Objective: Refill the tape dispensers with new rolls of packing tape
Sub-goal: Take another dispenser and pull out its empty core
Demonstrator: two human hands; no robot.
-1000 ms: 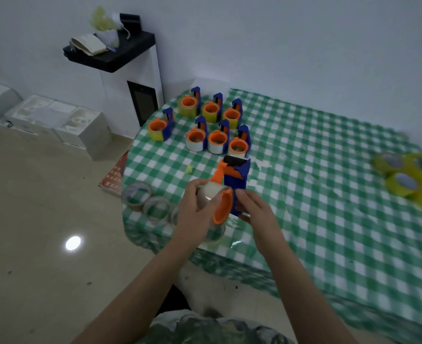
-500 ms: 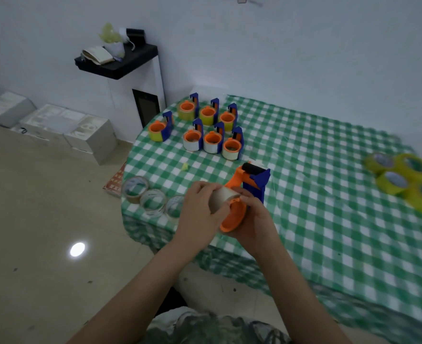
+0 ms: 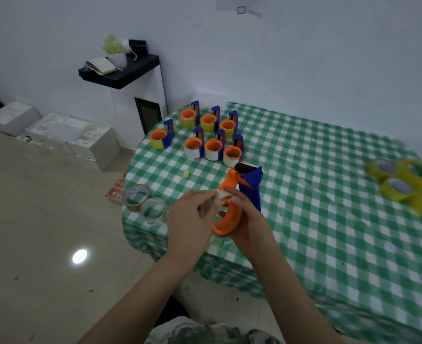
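I see the orange-and-blue tape dispenser (image 3: pixel 229 220) held upright over the table's near-left edge, with a black roller at its top. The right hand (image 3: pixel 251 219) curls round its orange hub, and the left hand (image 3: pixel 190 219) pinches a pale tape roll (image 3: pixel 220 194) against it. On the green-checked tablecloth (image 3: pixel 329 194) beyond stand seven loaded dispensers (image 3: pixel 212 140). Thin cores (image 3: pixel 143 203) lie to the left and yellow rolls (image 3: pixel 408 184) far right. White wall, beige floor.
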